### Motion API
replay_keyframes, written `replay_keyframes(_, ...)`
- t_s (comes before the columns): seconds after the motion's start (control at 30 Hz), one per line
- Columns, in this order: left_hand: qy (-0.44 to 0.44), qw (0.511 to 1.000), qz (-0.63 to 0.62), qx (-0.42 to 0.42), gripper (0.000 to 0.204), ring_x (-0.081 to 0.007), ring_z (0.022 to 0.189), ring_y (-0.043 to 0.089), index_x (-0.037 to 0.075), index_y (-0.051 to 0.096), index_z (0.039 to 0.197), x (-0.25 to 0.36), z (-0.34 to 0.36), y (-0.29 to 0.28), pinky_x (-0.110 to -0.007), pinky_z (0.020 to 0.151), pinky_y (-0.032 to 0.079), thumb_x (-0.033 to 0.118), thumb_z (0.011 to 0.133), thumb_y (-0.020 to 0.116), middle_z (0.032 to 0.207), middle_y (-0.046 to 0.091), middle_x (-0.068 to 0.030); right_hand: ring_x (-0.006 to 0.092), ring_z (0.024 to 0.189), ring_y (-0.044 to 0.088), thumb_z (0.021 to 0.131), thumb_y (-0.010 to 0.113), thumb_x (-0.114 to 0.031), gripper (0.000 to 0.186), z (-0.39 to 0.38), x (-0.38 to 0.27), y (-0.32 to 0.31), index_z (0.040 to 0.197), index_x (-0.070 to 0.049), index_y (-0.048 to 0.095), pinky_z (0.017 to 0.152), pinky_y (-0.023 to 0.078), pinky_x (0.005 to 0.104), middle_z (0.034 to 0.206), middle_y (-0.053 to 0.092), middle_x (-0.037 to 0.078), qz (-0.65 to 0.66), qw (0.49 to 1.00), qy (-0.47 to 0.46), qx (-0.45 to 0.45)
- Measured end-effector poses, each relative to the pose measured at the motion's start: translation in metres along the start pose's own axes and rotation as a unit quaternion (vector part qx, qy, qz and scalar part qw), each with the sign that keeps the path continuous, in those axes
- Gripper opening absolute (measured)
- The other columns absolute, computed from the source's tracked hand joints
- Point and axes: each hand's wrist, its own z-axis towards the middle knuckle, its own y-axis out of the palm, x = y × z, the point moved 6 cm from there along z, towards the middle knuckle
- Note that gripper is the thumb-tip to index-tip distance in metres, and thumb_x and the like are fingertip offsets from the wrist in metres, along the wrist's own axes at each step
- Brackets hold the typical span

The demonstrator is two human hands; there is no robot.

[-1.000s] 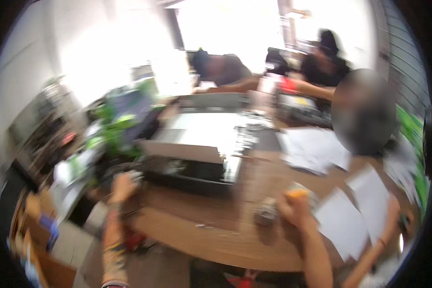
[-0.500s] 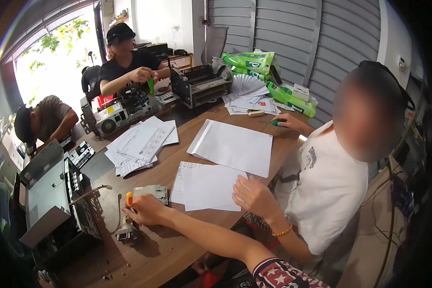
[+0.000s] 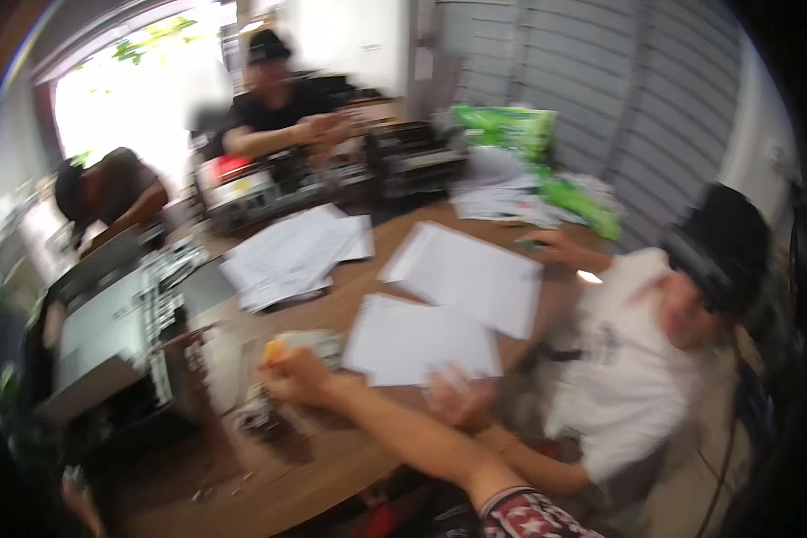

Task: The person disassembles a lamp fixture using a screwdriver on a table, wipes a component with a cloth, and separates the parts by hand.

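My right hand (image 3: 298,375) reaches across the wooden table, closed round a screwdriver with an orange-yellow handle (image 3: 273,350). Only the handle's top shows; the tip is lost in the blur. Just below that hand lies a small metal part (image 3: 255,414). A flat, pale metal unit (image 3: 325,342) sits behind the knuckles. At the lower left rim a smeared strip of skin, apparently my left hand (image 3: 81,504), shows by the dark machine housing (image 3: 117,457); its fingers cannot be made out.
White paper sheets (image 3: 421,345) and a paper pile (image 3: 291,260) cover mid-table. An opened machine (image 3: 108,341) stands left. A person in white (image 3: 628,386) sits right, one hand (image 3: 462,394) near my forearm. Two others work beyond. Small screws (image 3: 208,493) lie near the front.
The whole view has shifted and blurred as my head turned. My right hand still grips the screwdriver. The neighbour in white has lowered the head and the near hand.
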Motion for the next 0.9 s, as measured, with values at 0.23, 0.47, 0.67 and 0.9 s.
replay_keyframes(0.23, -0.101, 0.981, 0.157, -0.059, 0.051, -0.0492, 0.101, 0.057, 0.001, 0.067, 0.119, 0.044, 0.001, 0.015, -0.054, 0.093, 0.044, 0.032, 0.080, 0.071, 0.107, 0.062, -0.0293, 0.0253, 0.053, 0.062, 0.088, 0.073, -0.021, 0.018, 0.002, -0.007, -0.032, 0.085, -0.003, 0.070, 0.052, 0.046, 0.0375, 0.063, 0.064, 0.014, -0.039, 0.999, 0.029, 0.023)
replay_keyframes(0.47, -0.165, 0.966, 0.183, -0.082, 0.060, -0.0505, 0.126, 0.046, 0.001, 0.061, 0.130, 0.028, -0.002, 0.017, -0.052, 0.111, 0.034, 0.033, 0.079, 0.069, 0.135, 0.051, -0.0342, 0.0308, 0.053, 0.058, 0.091, 0.068, -0.017, 0.019, 0.007, -0.006, -0.024, 0.080, -0.001, 0.068, 0.051, 0.044, 0.0379, 0.060, 0.059, 0.013, -0.104, 0.993, 0.031, -0.054)
replay_keyframes(0.67, -0.121, 0.970, 0.199, -0.063, 0.060, -0.0481, 0.119, 0.051, 0.001, 0.062, 0.127, 0.004, -0.008, 0.015, -0.051, 0.106, 0.037, 0.033, 0.077, 0.071, 0.126, 0.057, -0.0300, 0.0305, 0.051, 0.058, 0.092, 0.068, -0.017, 0.021, 0.009, -0.018, -0.037, 0.078, -0.001, 0.066, 0.051, 0.043, 0.0382, 0.060, 0.059, 0.013, -0.060, 0.998, 0.011, 0.019)
replay_keyframes(0.9, -0.146, 0.974, 0.164, -0.052, 0.056, -0.0479, 0.114, 0.053, 0.003, 0.064, 0.124, 0.036, -0.007, 0.013, -0.051, 0.103, 0.040, 0.033, 0.078, 0.072, 0.121, 0.059, -0.0281, 0.0326, 0.053, 0.058, 0.094, 0.066, -0.018, 0.023, 0.003, -0.006, -0.030, 0.080, 0.000, 0.066, 0.052, 0.044, 0.0390, 0.062, 0.059, 0.016, -0.093, 0.992, 0.059, -0.070)
